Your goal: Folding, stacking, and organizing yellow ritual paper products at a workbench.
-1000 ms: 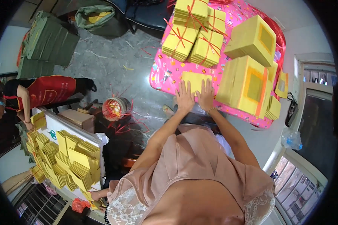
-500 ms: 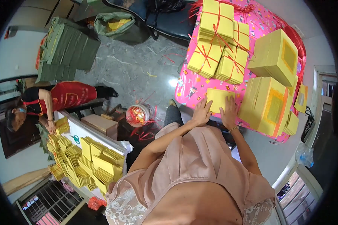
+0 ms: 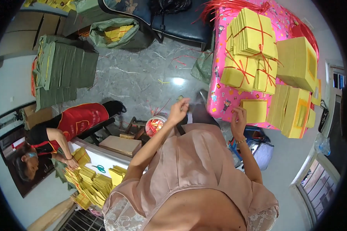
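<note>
Your left hand now off small yellow stack, lifted left over floor; fingers loosely curled, contents cannot tell. Right hand stays at stack's near edge on pink table, fingers bent, touching. Pressing seems over.

Yellow paper stacks tied with red string on the pink cartoon-patterned tablecloth; beside it, grey marbled floor.
</note>
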`<state>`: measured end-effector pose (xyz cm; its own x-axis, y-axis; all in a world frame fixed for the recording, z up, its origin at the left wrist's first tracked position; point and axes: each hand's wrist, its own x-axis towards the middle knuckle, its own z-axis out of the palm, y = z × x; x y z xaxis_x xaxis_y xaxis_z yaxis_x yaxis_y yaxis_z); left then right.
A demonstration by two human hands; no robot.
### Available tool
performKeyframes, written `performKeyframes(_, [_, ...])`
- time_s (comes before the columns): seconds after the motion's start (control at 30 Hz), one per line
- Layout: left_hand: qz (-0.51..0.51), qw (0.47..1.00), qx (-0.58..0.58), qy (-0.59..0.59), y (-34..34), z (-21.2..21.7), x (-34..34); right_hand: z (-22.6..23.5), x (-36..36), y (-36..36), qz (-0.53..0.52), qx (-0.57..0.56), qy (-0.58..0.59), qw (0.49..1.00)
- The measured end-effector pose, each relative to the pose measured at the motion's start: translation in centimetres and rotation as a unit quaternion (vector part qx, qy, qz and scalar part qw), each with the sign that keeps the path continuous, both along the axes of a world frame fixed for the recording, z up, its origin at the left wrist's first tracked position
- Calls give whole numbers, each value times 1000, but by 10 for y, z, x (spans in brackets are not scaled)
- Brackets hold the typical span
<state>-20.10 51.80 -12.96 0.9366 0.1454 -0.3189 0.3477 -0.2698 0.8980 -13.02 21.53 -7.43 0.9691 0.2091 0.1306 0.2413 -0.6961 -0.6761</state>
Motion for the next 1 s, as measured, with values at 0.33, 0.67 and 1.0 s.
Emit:
performKeyframes(0.33, [35, 996, -84, 16, 96, 4, 101, 2, 21, 95, -30, 23, 11, 999])
performKeyframes(0.67, [-81, 991, -108, 9, 118, 26, 252, 67, 150, 171, -56, 151, -8, 987])
performKeyframes(1.0, [-276, 950, -18, -144, 70, 46, 515, 117, 241, 205, -174, 142, -81, 971])
